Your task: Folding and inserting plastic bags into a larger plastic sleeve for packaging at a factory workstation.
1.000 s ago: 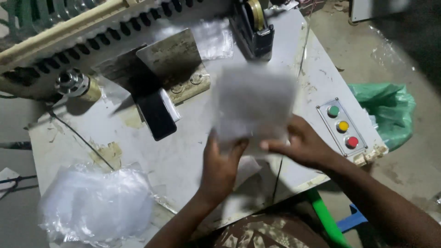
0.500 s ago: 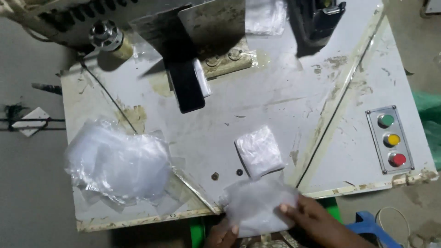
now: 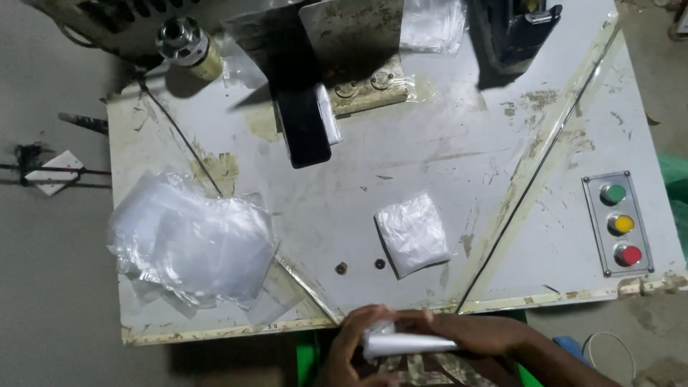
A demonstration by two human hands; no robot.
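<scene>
Left hand [image 3: 351, 344] and right hand [image 3: 473, 333] both grasp a folded clear plastic bag [image 3: 405, 345] at the near edge of the worn white metal table [image 3: 444, 143], near a small folded white packet [image 3: 413, 233].

A worn white desk [image 3: 459, 143], stained brown; clear plastic bags [image 3: 190, 244]; a white folded packet [image 3: 413, 233]; green, yellow and red buttons [image 3: 620, 224].

A thin, clear plastic bag [image 3: 408, 344] lies flat and edge-on below the near edge of the tabletop [image 3: 502, 143], seen as a pale horizontal strip; the left hand [image 3: 355, 344] pinches its left end; the right hand [image 3: 473, 333] grips its right part; it seems folded, though blur hides detail.
</scene>
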